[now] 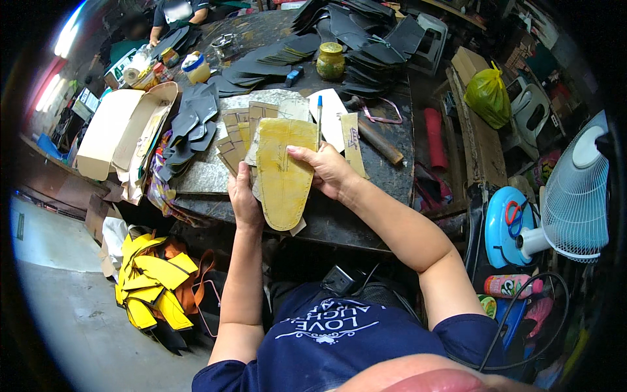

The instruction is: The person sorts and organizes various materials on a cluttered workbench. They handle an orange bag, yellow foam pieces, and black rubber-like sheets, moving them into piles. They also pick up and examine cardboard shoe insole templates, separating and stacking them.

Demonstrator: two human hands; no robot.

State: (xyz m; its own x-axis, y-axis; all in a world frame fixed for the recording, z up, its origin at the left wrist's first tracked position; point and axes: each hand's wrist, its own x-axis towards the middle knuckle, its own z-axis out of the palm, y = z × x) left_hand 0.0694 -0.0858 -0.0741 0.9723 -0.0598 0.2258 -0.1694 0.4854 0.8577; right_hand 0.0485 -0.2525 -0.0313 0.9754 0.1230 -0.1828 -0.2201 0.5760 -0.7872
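Observation:
A yellow, tapered pattern piece with small marks along its edge is held up over the near edge of the table. My right hand grips its right side, thumb on the front and fingers behind. My left hand is at its left edge, thumb pointing up, other fingers largely hidden behind the piece. A blue-capped pen stands upright by my right hand; whether the fingers hold it, I cannot tell. Behind lie brown card patterns with drawn lines, a white sheet and a narrow card strip.
Stacks of black cut pieces cover the far table, near a gold-lidded jar. A wooden stick lies right. Yellow cut pieces sit low at left; a fan stands right. Another person's arm shows far left.

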